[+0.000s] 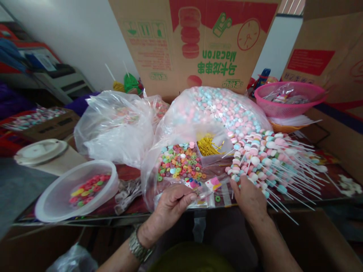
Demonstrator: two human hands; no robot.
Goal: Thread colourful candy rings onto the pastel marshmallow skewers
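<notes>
pink plastic colander (pixel 289 104) beside printed macaron carton (pixel 195 45), white lid (pixel 41 151) far left

Single head cam, worn by the person, faced forward and down across the table (pixel 76 223). Framing was close on the left hand (pixel 172 204) and right hand (pixel 249 198), wide enough to catch the upright cardboard box (pixel 198 41) beyond.

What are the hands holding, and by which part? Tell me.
The left hand pinches a small clear plastic bag by one end; whether the right hand holds anything cannot be told.
</notes>
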